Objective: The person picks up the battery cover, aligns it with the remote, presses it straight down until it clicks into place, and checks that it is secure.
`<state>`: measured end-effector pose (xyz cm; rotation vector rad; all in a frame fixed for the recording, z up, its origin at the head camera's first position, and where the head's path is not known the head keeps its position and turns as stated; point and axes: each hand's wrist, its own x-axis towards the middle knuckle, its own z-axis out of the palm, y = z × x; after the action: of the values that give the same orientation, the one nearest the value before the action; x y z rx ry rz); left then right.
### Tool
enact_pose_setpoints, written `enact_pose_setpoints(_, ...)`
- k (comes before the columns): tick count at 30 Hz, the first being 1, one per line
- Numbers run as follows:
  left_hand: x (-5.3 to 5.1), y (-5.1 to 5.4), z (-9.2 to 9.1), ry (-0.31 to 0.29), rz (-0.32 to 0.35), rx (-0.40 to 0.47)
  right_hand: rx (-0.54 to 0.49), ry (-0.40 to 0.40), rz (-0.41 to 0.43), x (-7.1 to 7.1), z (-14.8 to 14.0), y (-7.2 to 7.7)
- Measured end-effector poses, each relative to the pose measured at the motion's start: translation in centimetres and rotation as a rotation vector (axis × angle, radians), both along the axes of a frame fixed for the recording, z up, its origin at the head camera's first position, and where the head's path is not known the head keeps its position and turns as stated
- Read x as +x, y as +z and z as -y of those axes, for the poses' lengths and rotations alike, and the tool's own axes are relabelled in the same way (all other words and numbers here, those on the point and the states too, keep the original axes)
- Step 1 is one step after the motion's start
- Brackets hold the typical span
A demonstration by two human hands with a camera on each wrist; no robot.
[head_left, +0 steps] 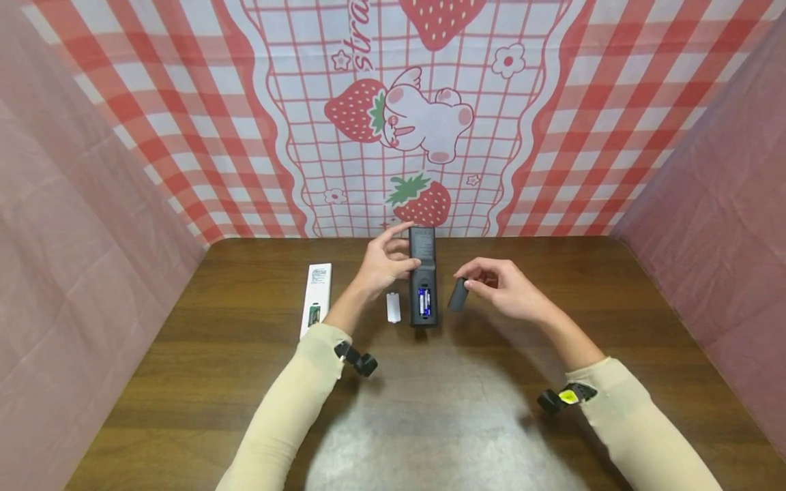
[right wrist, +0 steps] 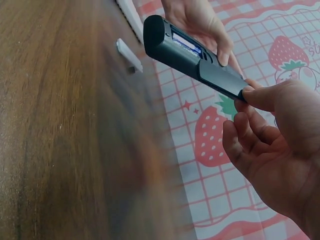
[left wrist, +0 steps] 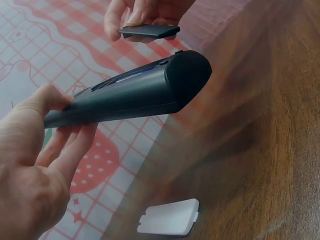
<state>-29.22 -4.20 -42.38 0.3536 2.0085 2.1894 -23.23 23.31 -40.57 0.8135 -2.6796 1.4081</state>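
A black remote control [head_left: 422,273] is held above the table, its back facing up and its battery bay uncovered. Blue-and-white batteries [head_left: 424,301] lie inside that bay. My left hand [head_left: 382,267] grips the remote by its far part, thumb on the back and fingers beneath, as the left wrist view shows. To the right of the remote, my right hand [head_left: 500,286] pinches a dark battery cover [head_left: 458,294] between thumb and fingers. In the left wrist view the cover [left wrist: 150,31] is apart from the remote [left wrist: 135,92].
On the table [head_left: 417,409] a small white battery cover [head_left: 393,307] lies between my left forearm and the black remote. Further left is a white remote [head_left: 318,286] with its battery bay uncovered, partly hidden by my forearm. A strawberry-patterned cloth [head_left: 295,191] hangs behind.
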Motion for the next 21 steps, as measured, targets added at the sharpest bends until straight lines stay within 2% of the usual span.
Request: enact_pose_setpoints(21,0.0,0.2,-0.5,-0.022,-0.004,-0.003,-0.031,0.032,0.017,-0.2,1.1,0.2)
